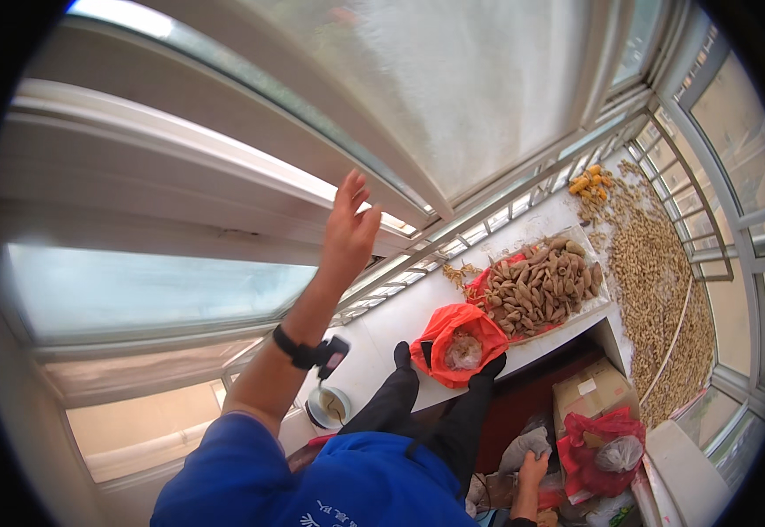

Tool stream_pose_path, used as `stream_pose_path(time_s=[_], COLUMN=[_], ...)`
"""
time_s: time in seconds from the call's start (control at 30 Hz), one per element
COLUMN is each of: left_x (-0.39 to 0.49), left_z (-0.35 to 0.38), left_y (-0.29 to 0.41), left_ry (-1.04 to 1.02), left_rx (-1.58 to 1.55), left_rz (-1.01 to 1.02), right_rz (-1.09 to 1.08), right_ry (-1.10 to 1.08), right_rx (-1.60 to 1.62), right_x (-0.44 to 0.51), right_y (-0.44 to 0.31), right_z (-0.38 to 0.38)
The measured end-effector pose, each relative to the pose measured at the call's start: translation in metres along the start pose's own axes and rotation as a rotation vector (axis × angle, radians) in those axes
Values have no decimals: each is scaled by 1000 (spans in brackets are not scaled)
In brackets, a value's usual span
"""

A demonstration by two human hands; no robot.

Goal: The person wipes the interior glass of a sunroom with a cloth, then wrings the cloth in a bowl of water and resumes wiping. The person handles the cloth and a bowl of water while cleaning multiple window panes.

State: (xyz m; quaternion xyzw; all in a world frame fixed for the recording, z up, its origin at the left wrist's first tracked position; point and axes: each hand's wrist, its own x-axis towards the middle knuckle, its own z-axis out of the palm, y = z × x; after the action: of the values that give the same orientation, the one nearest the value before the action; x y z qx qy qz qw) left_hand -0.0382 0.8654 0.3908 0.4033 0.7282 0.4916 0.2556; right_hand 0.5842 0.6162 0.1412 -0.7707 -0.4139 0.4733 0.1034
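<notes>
My left hand is raised in front of the sliding window frames. Its fingers are spread with nothing in them, and I cannot tell whether they touch the frame. A black wrist strap with a small device is on that forearm. Low on the right, my right hand grips a grey cloth, bunched up and hanging beside the shelf. Between my feet on the white ledge sits an open red plastic bag with a clear plastic bundle inside.
Sweet potatoes are heaped on the ledge, with peanuts spread beyond and corn cobs in the corner. A round tub stands left of my leg. Below right are a cardboard box and a red bag. Metal railings line the window.
</notes>
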Motion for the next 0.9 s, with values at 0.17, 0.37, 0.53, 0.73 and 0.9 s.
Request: stream_pose_path(time_s=[0.17, 0.37, 0.53, 0.73, 0.9], left_x=[24, 36, 76, 133, 183], left_z=[23, 42, 79, 154, 213], left_y=[22, 28, 42, 65, 94], left_ry=[18, -68, -134, -192, -281], left_rx=[-77, -208, -204, -239, -178], left_rz=[81, 91, 146, 173, 207], right_rz=[-73, -52, 122, 252, 316], right_ry=[-55, 22, -12, 83, 130], right_rx=[57, -62, -78, -29, -38], right_x=[-16, -38, -32, -30, -29], right_y=[-30, -37, -14, 10, 22], right_z=[19, 26, 19, -8, -28])
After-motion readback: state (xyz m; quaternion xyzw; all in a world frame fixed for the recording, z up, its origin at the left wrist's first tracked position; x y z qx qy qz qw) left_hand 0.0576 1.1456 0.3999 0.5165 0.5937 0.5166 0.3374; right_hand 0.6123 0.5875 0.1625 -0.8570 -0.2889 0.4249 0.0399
